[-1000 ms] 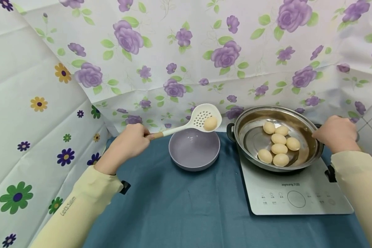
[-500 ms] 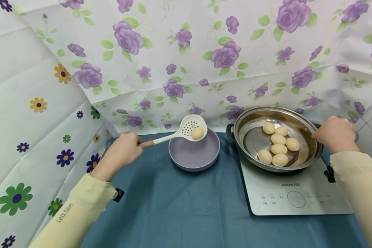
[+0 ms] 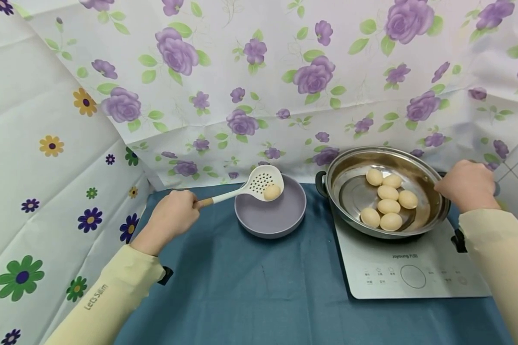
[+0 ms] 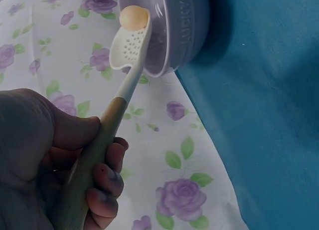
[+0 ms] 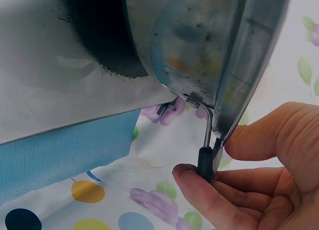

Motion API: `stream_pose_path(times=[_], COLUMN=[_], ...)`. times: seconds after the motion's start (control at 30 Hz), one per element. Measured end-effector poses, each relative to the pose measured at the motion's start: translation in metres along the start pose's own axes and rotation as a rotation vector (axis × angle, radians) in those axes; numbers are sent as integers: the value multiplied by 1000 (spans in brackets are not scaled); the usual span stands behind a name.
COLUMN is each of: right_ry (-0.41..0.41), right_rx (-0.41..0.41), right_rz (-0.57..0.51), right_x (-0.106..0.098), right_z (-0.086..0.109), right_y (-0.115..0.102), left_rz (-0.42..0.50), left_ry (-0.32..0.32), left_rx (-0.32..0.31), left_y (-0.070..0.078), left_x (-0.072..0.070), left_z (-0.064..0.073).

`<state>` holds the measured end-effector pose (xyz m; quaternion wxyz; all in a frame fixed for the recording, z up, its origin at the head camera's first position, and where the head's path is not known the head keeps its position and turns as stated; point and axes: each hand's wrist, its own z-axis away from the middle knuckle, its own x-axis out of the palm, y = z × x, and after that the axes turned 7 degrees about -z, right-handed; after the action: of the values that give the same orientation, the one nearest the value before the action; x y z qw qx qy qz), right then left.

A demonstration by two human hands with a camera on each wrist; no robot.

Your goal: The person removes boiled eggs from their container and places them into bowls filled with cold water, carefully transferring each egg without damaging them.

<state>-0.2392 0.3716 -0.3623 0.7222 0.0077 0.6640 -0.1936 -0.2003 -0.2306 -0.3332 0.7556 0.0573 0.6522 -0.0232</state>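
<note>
My left hand (image 3: 175, 212) grips the wooden handle of a white slotted spoon (image 3: 259, 181). In the spoon's perforated head lies one egg (image 3: 272, 192), held over the left part of a purple bowl (image 3: 270, 225). The left wrist view shows thumb and fingers curled round the handle (image 4: 94, 155), with the egg (image 4: 133, 18) by the bowl's rim. My right hand (image 3: 469, 186) holds the right handle of a wide steel pot (image 3: 349, 196). From below, the right wrist view shows fingers and thumb about the black-coated handle (image 5: 206, 162). Several eggs (image 3: 388, 207) lie in the pot.
The pot stands on a silver induction cooker (image 3: 397, 282) at the right. A blue cloth (image 3: 250, 282) covers the table. Flower-printed sheets (image 3: 224, 86) hang behind and at the left. The bowl stands at the table's back edge, left of the pot.
My left hand has drawn the slotted spoon with its egg left and lowered it over the bowl. My right hand stays at the pot handle, and the pot has not visibly moved.
</note>
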Motion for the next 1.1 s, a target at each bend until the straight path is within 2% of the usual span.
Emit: stream_pose_path(times=[0.27, 0.67, 1.1], right_ry=[-3, -7, -6], right_rx=[4, 9, 3], right_rz=[4, 8, -1], right_x=[-1, 1, 0], right_z=[0, -4, -4], right_y=[-1, 1, 1], left_rz=[-29, -53, -2], left_ry=[45, 44, 49], left_rx=[16, 6, -9], left_y=[0, -1, -2], left_x=[5, 7, 2], left_z=[-2, -2, 0])
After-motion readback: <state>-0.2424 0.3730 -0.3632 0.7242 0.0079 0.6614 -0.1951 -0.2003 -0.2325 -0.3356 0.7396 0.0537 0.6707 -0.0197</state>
